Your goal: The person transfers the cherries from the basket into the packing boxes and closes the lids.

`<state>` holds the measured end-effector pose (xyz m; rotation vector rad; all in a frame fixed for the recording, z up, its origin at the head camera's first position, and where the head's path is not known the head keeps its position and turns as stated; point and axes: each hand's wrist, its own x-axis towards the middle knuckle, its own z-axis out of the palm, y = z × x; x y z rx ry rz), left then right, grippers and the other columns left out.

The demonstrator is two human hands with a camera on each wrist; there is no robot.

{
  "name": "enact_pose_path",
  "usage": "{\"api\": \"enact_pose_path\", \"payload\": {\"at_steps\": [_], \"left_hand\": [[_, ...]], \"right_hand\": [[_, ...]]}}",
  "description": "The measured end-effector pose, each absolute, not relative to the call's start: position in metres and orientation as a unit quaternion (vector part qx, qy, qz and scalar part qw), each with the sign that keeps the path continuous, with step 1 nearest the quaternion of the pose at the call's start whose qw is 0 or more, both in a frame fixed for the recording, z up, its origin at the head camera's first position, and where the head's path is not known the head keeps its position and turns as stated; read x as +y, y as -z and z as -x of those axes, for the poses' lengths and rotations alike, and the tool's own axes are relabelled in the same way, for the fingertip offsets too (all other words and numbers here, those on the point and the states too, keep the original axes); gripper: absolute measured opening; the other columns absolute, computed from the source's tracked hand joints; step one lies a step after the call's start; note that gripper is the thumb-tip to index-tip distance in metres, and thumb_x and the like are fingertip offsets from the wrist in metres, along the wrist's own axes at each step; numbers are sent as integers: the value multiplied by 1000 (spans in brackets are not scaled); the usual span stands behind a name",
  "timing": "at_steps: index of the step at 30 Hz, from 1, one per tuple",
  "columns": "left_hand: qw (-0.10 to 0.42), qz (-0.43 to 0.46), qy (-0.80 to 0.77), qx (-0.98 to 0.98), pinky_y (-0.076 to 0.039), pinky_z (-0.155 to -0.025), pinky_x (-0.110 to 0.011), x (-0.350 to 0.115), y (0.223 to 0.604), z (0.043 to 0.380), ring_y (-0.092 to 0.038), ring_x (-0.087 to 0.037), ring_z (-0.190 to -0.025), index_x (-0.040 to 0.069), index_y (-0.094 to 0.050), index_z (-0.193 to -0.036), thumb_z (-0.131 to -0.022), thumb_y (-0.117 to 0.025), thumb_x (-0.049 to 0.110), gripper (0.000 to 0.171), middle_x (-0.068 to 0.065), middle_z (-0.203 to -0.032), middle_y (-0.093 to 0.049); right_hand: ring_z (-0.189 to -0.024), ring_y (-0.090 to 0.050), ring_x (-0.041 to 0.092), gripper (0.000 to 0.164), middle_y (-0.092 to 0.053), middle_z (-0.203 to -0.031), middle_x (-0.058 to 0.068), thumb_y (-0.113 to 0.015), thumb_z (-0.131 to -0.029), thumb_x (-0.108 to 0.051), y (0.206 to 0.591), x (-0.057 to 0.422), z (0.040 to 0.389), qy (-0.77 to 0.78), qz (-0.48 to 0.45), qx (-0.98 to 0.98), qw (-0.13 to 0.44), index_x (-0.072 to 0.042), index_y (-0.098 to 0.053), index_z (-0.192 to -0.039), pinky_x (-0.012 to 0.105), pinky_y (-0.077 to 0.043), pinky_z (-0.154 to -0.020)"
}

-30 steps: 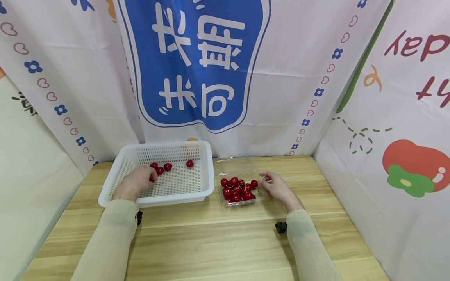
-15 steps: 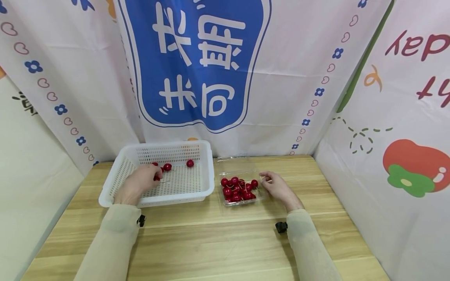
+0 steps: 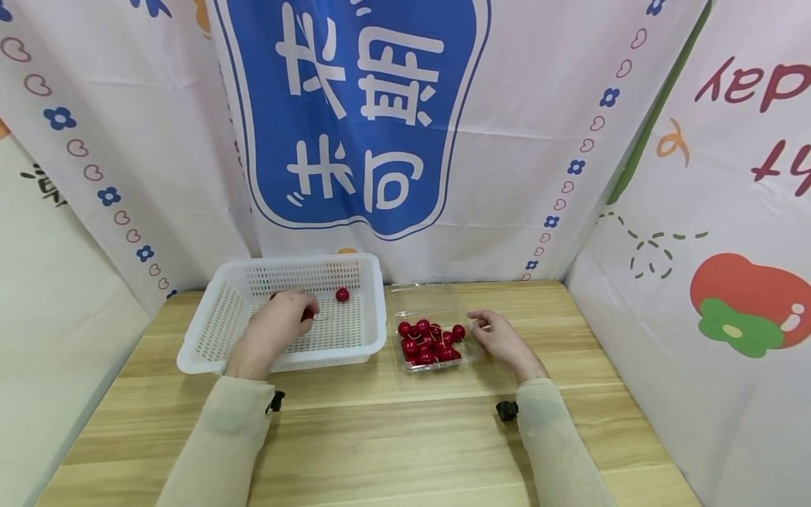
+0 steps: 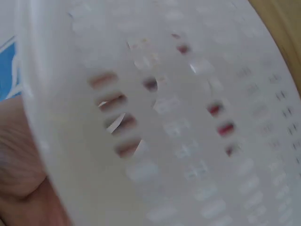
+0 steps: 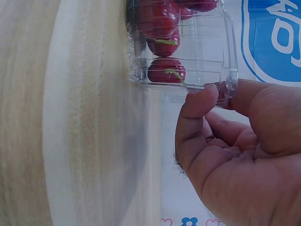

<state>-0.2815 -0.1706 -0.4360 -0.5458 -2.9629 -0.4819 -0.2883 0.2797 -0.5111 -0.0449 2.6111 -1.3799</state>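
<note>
In the head view my left hand (image 3: 277, 329) is inside the white plastic basket (image 3: 375, 345), pinching a red cherry (image 3: 308, 314) with a thin stem. Its fingertips are partly hidden, and in the left wrist view the basket's slotted wall (image 4: 197, 141) covers most of that hand (image 4: 21, 165). A single cherry (image 3: 342, 295) lies on the basket floor to the right of my fingers. My right hand (image 3: 500, 341) pinches the right rim of a clear plastic box (image 5: 207, 61) between thumb and finger. Several cherries (image 3: 426, 345) with stems are heaped in the box.
The box's clear lid (image 3: 421, 297) is tipped back toward the cloth. Both containers stand at the back of a wooden table (image 3: 393, 436). A printed cloth (image 3: 507, 141) hangs right behind them, with more cloth at both sides.
My left hand has moved right across the basket with a cherry in its fingertips, now hiding most of the other cherries there. My right hand has stayed at the box rim.
</note>
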Motion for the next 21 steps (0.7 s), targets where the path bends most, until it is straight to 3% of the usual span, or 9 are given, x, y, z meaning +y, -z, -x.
{"api": "enact_pose_path", "payload": {"at_steps": [8, 21], "left_hand": [[73, 190, 169, -964, -69, -108, -57, -139, 431, 277, -80, -39, -117, 2, -85, -118, -102, -85, -2, 16, -17, -121, -84], [112, 214, 200, -950, -71, -102, -52, -95, 426, 272, -78, -33, -109, 2, -84, -119, -105, -82, -2, 15, -15, -117, -82]], "right_hand": [[-98, -72, 26, 46, -70, -139, 23, -60, -122, -14, 513, 280, 289, 462, 23, 882, 91, 3, -59, -164, 29, -59, -74], [-97, -71, 26, 46, -69, -139, 24, -60, -122, -13, 513, 280, 289, 470, 22, 877, 92, 3, -58, -165, 29, -61, -74]]}}
